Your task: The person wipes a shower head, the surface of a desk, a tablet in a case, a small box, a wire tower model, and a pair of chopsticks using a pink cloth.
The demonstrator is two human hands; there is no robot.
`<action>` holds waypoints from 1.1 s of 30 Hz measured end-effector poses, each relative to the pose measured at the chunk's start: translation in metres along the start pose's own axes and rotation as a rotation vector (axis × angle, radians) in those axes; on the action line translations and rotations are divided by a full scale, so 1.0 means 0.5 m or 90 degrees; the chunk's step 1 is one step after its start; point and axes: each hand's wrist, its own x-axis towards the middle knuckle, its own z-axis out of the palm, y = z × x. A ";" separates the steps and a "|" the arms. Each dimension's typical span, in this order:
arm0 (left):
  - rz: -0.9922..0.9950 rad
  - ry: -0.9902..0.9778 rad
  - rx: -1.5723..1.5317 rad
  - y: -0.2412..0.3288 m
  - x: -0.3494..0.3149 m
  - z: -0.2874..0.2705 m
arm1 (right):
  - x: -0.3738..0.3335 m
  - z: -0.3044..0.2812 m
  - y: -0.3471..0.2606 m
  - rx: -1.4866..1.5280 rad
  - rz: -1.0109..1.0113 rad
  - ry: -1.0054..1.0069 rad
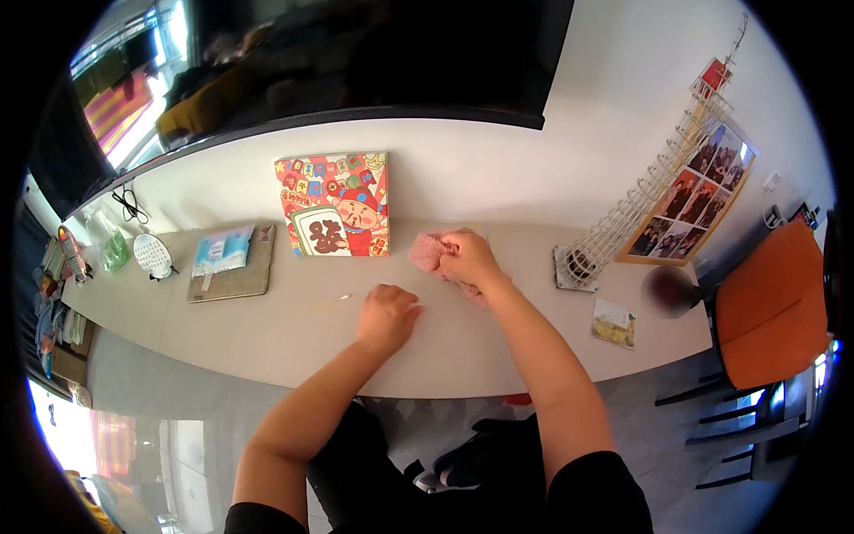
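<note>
My right hand (471,258) is closed around a bunched pink cloth (427,252) and presses it on the pale desk top (311,347), near the wall. A loose end of the cloth shows below the fingers. To the left and nearer to me, my left hand (389,319) rests loosely over the desk, fingers half bent and apart, with nothing visible in it. Just left of that hand lies a thin stick with a white tip (345,297), like a cotton swab. Behind both hands a colourful cartoon picture board (335,205) leans against the wall.
On the left are a grey notebook (233,280) with a blue packet (222,251), and a white oval stand (153,256). A wire tower (627,209), photo frame (689,200), small packet (614,322) and dark round object (672,292) stand right. A screen (356,62) hangs above.
</note>
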 end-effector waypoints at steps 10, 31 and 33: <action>-0.171 -0.223 0.130 0.227 0.174 0.141 | -0.104 -0.161 0.026 -0.126 -0.036 0.491; -0.516 -0.138 -0.125 0.026 -0.085 -0.163 | -0.080 0.040 0.074 -0.331 -0.107 0.109; -0.522 -0.055 -0.179 0.022 -0.131 -0.178 | -0.089 0.050 0.030 -0.249 -0.149 0.041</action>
